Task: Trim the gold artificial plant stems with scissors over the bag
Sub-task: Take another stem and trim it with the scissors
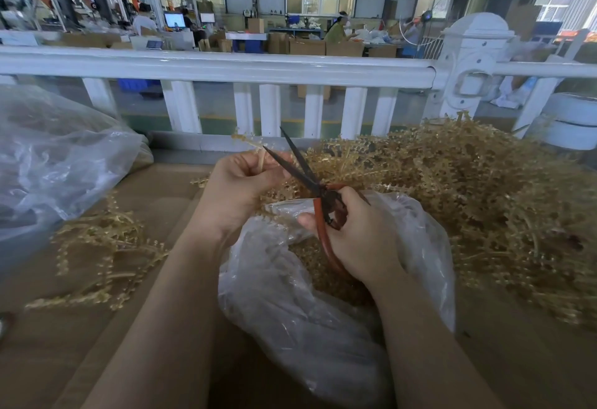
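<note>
Left hand (240, 185) pinches gold stem (261, 158) upright above clear bag (290, 295). Right hand (358, 234) grips red-handled scissors (318, 201), blades parted beside stem. Best seat stem deep between blades, fingers clear, offcut dropping bagward.

Two forearms enter the head view from 6 o'clock and run toward the centre of the frame. Both are bare from the lower frame edge to the wrist; no sleeve, cuff, glove, watch, or band is visible on either. The left hand (240, 187) sits at roughly 11 o'clock of centre and the right hand (358, 234) at roughly 3 o'clock. The fingers carry no rings, as far as the wide-angle blur allows. Nails appear short and unpainted.
</note>
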Motion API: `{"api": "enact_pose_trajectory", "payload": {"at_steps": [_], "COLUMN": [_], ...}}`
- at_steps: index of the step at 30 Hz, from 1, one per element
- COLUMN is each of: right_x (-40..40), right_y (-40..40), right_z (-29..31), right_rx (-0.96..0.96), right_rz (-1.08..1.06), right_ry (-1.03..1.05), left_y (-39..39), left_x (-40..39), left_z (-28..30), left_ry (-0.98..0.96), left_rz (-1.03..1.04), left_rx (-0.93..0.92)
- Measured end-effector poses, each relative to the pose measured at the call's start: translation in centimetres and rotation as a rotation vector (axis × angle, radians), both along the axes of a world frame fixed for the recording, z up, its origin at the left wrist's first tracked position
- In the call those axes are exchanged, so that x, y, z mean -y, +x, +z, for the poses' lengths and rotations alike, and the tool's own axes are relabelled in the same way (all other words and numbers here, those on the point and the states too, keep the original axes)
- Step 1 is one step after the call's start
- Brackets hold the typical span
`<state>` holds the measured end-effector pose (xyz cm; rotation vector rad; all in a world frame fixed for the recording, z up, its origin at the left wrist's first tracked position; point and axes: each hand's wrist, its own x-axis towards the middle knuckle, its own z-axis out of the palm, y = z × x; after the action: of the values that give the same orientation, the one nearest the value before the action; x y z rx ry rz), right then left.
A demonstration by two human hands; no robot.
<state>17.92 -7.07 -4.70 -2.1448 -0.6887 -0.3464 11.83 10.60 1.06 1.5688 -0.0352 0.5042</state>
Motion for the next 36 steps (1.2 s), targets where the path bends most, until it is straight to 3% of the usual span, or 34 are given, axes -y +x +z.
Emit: {"api": "enact_pose_trajectory", "payload": {"at_steps": [8, 25, 36], "right_x": [0.0, 0.1, 0.3], "right_y": [-0.4, 0.0, -0.3], "right_z": [0.2, -0.2, 0.4], "right_rx": [0.121, 0.125, 0.151], "right_rz": [-0.072, -0.081, -0.108], "right_ry": [-0.016, -0.025, -0.085], "left_y": [-0.1, -0.1, -0.3], "left_x": [0.3, -0.5, -0.9], "left_z": [0.2, 0.0, 0.2], "left_ry": [-0.015, 0.012, 0.207], "left_rz": [-0.016, -0.032, -0.033], "left_rx": [0.005, 0.017, -0.028]}}
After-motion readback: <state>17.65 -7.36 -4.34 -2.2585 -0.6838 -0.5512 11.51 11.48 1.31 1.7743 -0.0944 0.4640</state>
